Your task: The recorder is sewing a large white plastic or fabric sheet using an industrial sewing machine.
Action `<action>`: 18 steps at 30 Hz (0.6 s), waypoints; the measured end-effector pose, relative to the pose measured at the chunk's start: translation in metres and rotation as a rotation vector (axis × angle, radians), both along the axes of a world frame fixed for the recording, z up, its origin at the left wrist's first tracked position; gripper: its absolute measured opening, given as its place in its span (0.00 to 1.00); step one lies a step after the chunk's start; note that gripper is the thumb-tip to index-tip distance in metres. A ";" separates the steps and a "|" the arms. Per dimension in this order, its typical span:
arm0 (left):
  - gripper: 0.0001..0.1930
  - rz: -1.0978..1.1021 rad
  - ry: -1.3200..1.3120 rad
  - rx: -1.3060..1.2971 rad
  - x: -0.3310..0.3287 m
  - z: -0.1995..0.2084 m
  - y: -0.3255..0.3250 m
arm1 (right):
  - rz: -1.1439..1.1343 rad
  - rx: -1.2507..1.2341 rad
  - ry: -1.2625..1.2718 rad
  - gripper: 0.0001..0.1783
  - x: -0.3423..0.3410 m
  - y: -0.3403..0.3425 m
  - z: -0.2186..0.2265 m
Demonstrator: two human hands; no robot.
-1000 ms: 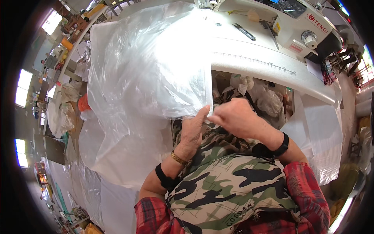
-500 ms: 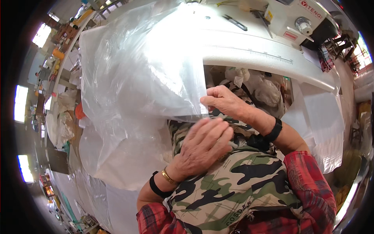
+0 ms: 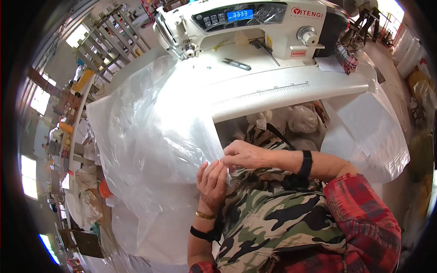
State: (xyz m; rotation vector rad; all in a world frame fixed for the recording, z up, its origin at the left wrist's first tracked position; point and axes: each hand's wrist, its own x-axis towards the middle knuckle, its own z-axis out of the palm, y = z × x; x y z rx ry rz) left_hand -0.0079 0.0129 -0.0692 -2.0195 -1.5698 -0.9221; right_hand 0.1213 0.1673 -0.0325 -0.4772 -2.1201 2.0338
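Note:
A large clear plastic sheet (image 3: 136, 132) spreads over the left of the sewing table and hangs down toward my lap. Its folded right edge ends in a corner between my hands. My right hand (image 3: 245, 155) pinches that edge close to the corner, thumb and fingertips together. Just left of it, my left hand (image 3: 212, 184) has its fingers pressed together on the same edge, fingertips nearly meeting those of the right. The left thumb is hidden from view. Behind the sheet stands a white sewing machine (image 3: 248, 34) with a lit display; bright glare washes out the plastic near its needle.
Small thread snips (image 3: 237, 64) lie on the machine bed, above a printed ruler scale (image 3: 264, 92). More plastic sheets (image 3: 364, 132) hang over the table's right end. Crumpled plastic bags (image 3: 302, 119) fill the space below the table edge. A camouflage apron (image 3: 282, 218) covers my lap.
My left hand has come up and taken the sheet's edge beside my right hand. My view has tilted up, bringing the sewing machine's display and needle area into the picture.

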 end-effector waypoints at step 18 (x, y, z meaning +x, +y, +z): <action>0.10 -0.077 -0.288 -0.114 -0.028 -0.003 0.007 | -0.048 1.254 -0.081 0.23 -0.103 0.153 0.035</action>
